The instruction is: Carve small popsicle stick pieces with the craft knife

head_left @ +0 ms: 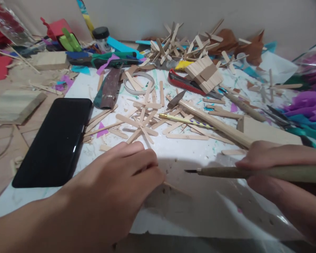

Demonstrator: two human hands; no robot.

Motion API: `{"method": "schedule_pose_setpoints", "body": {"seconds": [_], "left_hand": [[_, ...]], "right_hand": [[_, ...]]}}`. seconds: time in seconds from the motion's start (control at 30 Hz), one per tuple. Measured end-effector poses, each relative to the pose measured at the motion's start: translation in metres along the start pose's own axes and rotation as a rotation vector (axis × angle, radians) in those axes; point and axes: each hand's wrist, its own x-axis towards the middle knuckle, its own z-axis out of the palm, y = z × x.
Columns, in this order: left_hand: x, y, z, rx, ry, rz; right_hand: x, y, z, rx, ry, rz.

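My left hand [126, 182] is closed above the white work surface, fingers curled and thumb pressed in. From the thumb side sticks out a thin wooden sliver [177, 189], blurred; most of it is hidden by the hand. My right hand [268, 175] grips a wooden-handled carving knife [221, 172], its short dark blade pointing left toward my left hand, with a gap between. Just beyond my left hand, craft sticks [140, 127] lie crossed in a star shape. A long wooden rod [216, 123] runs down toward my right hand.
A black phone [55, 144] lies at the left. Farther back are a red box cutter [185, 84], a roll of tape [138, 83], a patterned pencil [186, 121] and a heap of craft sticks [173, 45]. Wood blocks [15, 103] and purple crepe paper [305, 105] flank the area.
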Motion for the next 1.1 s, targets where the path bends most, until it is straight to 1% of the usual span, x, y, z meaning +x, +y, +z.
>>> {"method": "schedule_pose_setpoints", "body": {"seconds": [0.07,0.17,0.3,0.4,0.47,0.57,0.63,0.7,0.8,0.97,1.03,1.1], "left_hand": [[0.0,-0.002,0.0,-0.033,-0.018,-0.008],[-0.001,-0.005,0.002,-0.12,-0.035,-0.026],[-0.002,-0.008,0.005,-0.197,-0.028,-0.082],[0.0,-0.008,0.005,-0.218,-0.029,-0.111],[0.001,-0.008,0.004,-0.226,-0.046,-0.105],[0.002,-0.009,0.003,-0.232,-0.067,-0.117],[0.003,-0.009,0.003,-0.231,-0.078,-0.119],[0.003,-0.01,0.003,-0.229,-0.09,-0.122],[0.003,-0.012,0.003,-0.224,-0.098,-0.129],[0.004,-0.015,0.003,-0.243,-0.082,-0.093],[0.004,-0.016,0.003,-0.259,-0.068,-0.09],[0.003,-0.016,0.004,-0.267,-0.072,-0.096]], "right_hand": [[0.001,-0.009,0.006,-0.001,-0.03,-0.021],[0.011,-0.026,0.014,0.01,-0.106,-0.134],[0.027,-0.042,0.016,-0.006,-0.159,-0.144],[0.034,-0.048,0.016,0.022,-0.247,-0.107],[0.037,-0.054,0.019,0.141,-0.313,-0.037],[0.037,-0.065,0.026,0.308,-0.351,0.114],[0.035,-0.072,0.03,0.363,-0.381,0.143],[0.032,-0.079,0.034,0.378,-0.391,0.109],[0.028,-0.083,0.041,0.331,-0.354,0.023],[0.027,-0.076,0.052,0.224,-0.338,-0.223],[0.03,-0.071,0.054,0.229,-0.349,-0.254],[0.033,-0.068,0.054,0.25,-0.38,-0.244]]}}
